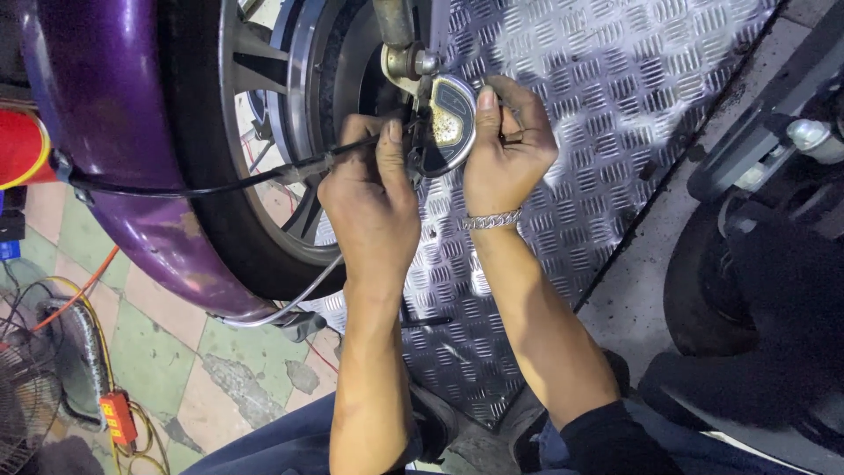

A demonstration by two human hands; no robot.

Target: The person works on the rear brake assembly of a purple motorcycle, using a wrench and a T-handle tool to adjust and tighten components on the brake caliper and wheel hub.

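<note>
Two bare hands are seen near the hub of a motorcycle wheel (264,132), which stands on a diamond-pattern metal plate (615,105). A rounded metal part (450,119), dark at its rim and golden in the middle, is held upright just beside the wheel hub, below a grey bolt fitting (406,62). The right hand (505,149) is closed around the right edge of this part, with the thumb pressed on its upper rim and the other fingers curled behind it; a silver chain bracelet (492,220) is worn on this wrist. The left hand (369,202) is placed at the left side of the part, its thumb raised and its fingers bent inwards, so that the part seems to be pinched from that side too; what exactly is gripped under the fingers cannot be told. A black cable (220,185) is passed from the purple fender (114,158) across the wheel to the left hand. A grey hose (290,303) is hanging under the fender. At the lower left, a fan grille (26,387) and an orange cord (83,290) are lying on the tiled floor (229,361). A second dark vehicle (765,290) is standing at the right.
</note>
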